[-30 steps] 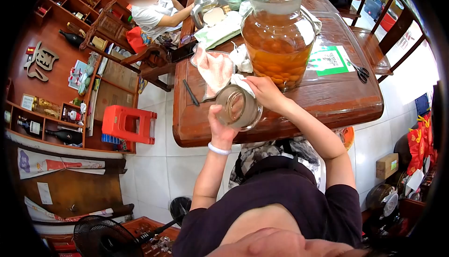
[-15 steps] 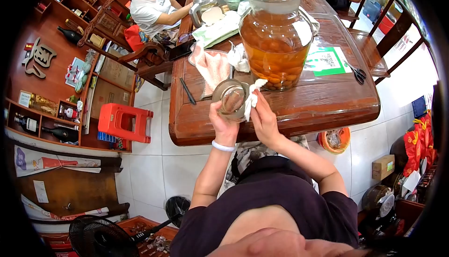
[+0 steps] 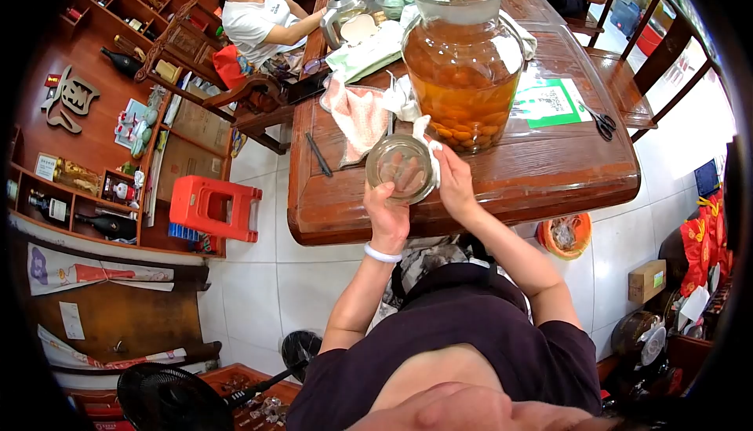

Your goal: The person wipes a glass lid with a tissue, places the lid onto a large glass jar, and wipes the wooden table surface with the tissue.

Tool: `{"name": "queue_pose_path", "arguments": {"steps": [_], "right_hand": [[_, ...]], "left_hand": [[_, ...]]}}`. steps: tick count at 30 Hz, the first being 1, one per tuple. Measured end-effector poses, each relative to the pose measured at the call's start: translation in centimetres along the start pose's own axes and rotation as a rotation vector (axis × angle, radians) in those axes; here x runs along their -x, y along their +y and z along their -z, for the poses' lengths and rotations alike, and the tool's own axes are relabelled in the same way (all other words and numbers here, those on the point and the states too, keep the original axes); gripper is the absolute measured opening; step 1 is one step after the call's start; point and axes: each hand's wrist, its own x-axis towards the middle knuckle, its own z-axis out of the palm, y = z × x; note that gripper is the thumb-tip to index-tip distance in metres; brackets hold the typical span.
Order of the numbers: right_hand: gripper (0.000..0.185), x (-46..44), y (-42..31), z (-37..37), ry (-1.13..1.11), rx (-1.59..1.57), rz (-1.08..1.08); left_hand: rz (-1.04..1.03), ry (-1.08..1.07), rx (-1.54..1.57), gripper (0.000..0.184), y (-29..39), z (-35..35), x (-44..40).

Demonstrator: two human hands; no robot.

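Held over the near edge of the counter (image 3: 565,184), in front of the big jar: a round glass piece (image 3: 402,170). Clamped around it, partly visible through the glass, the fingers of the left hand (image 3: 384,213), thumb at the near rim. Pressed against its right edge, a white cloth (image 3: 422,127), pinched by the fingers (image 3: 444,161) of the right hand (image 3: 457,188), close together.

Looming just beyond the hands, and blocking the view of part of the counter behind: a glass jar (image 3: 463,78) with amber liquid and orange rounded pieces. Near it on the left, a white bundle (image 3: 401,100), a pink cloth (image 3: 357,117) and a dark pen-like stick (image 3: 319,156). Farther back, a folded pale-green towel (image 3: 365,58) and a clear pot (image 3: 343,19). To the right, scissors (image 3: 604,123) beside a green-and-white sheet (image 3: 555,103). Below, a red stool (image 3: 213,207) and an orange bin (image 3: 565,235). Seated at the far left side, a person in a white shirt (image 3: 255,23).

Printed on the sheet, dark characters, too small to read. On the wall, a large cut-out character (image 3: 76,95); on the shelf, a dark bottle (image 3: 51,207) with a pale label, illegible.
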Motion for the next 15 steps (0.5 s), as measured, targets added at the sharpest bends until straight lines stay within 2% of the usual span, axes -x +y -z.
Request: {"name": "queue_pose_path", "arguments": {"steps": [1,5,7,8,10,11,13,15], "right_hand": [[0.031,-0.8,0.1,0.8,-0.126,0.006,-0.029],[0.029,-4.1,-2.1,2.7,-0.444,-0.032,-0.251],[0.025,-5.4,-3.4,2.9,-0.617,0.019,-0.102],[0.025,-5.8,-4.1,2.9,-0.618,0.021,-0.102],[0.023,-6.2,-5.3,2.6,-0.859,0.096,-0.064],[0.023,-6.3,-5.8,2.4,-0.864,0.096,-0.068],[0.028,-6.3,-6.6,2.0,-1.032,0.296,0.076],[0.029,-6.2,-7.1,1.7,-1.107,0.372,0.098]], "left_hand": [[0.000,0.002,-0.001,0.064,0.3,-0.2,0.1],[0.078,-0.153,-0.145,0.064,1.3,-1.0,0.8],[0.111,-0.195,-0.163,0.064,1.3,-1.0,0.9],[0.093,-0.253,-0.234,0.063,1.2,-0.8,0.9],[0.079,-0.329,-0.336,0.058,0.9,-0.5,0.8],[0.078,-0.324,-0.334,0.058,0.8,-0.6,0.9],[0.064,-0.322,-0.559,0.054,0.7,-0.9,1.0],[0.091,-0.314,-0.596,0.052,0.8,-0.2,0.8]]}}
